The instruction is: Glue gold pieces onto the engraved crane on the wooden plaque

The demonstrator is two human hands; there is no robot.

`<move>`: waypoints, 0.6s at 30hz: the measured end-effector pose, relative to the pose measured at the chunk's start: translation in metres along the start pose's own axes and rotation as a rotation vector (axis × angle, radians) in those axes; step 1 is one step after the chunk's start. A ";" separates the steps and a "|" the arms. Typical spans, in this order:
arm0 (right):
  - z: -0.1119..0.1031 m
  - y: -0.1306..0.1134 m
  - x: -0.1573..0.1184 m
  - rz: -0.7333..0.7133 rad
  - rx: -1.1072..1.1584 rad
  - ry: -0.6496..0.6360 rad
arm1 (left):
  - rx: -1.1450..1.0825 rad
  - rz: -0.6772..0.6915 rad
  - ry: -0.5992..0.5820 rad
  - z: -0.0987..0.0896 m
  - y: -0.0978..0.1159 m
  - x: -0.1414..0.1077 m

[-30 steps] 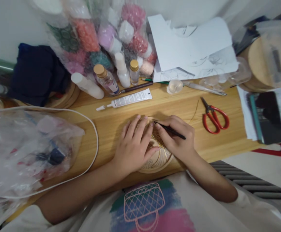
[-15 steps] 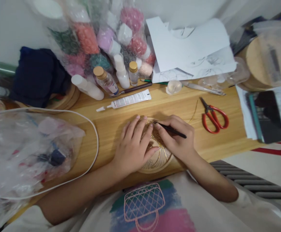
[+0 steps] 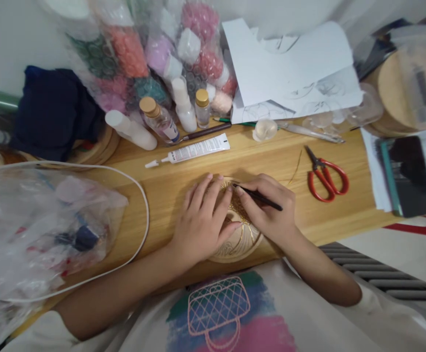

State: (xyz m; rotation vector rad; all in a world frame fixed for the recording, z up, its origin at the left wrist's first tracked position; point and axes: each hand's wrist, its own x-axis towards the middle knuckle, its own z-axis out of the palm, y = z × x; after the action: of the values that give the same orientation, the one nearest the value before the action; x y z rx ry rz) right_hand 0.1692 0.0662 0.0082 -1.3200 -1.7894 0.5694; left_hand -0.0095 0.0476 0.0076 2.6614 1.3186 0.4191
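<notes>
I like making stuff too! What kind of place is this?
Probably a home craft desk. The wooden table holds red scissors, a glue tube and bagged coloured craft bits.

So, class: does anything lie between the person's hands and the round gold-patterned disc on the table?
Nothing visible does. The left hand rests flat on the disc. The right hand lies on its right side, holding a thin dark tool whose tip meets the disc's upper part.

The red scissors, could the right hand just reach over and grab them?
Probably yes: the red scissors lie on bare table beside the right hand, nothing between them. But that hand already holds a thin black tool.
</notes>
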 end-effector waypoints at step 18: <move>0.000 0.000 0.000 -0.017 -0.010 -0.016 | -0.017 -0.012 -0.020 -0.001 0.000 0.001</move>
State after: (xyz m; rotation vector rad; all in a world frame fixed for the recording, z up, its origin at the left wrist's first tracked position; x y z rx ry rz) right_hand 0.1693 0.0665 0.0086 -1.3093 -1.8166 0.5643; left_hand -0.0091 0.0483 0.0088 2.6356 1.3193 0.3998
